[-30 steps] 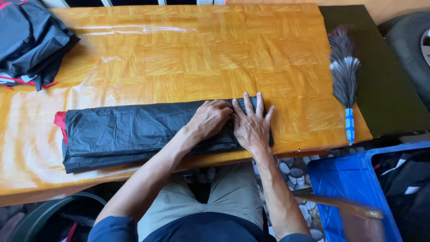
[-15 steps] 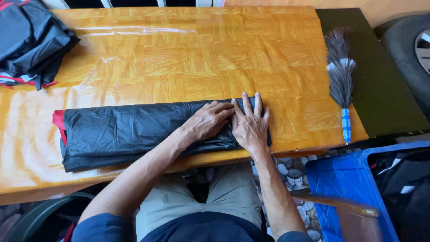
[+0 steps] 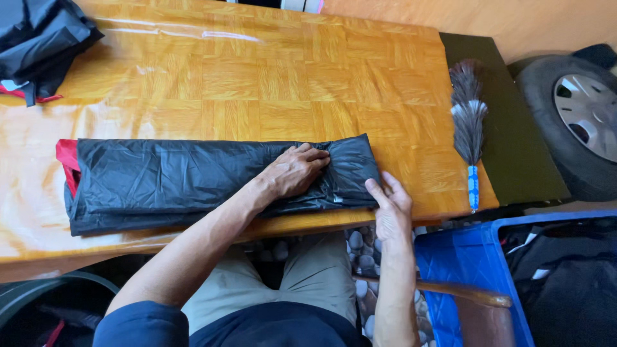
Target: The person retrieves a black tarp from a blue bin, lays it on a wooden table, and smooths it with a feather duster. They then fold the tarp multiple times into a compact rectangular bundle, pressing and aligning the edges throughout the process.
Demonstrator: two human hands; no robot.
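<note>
Fabric, a dark folded garment (image 3: 212,183), lies long across the worktop (image 3: 257,83) at six o'clock, already folded narrow but not shorter, left hand (image 3: 295,170) pressing flat with spread grip, right hand (image 3: 389,209) open at its three o'clock end.

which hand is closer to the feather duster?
Right. The right hand sits at the right end of the folded black sheet, a short gap from the feather duster. The left hand presses on the sheet, farther left.
</note>
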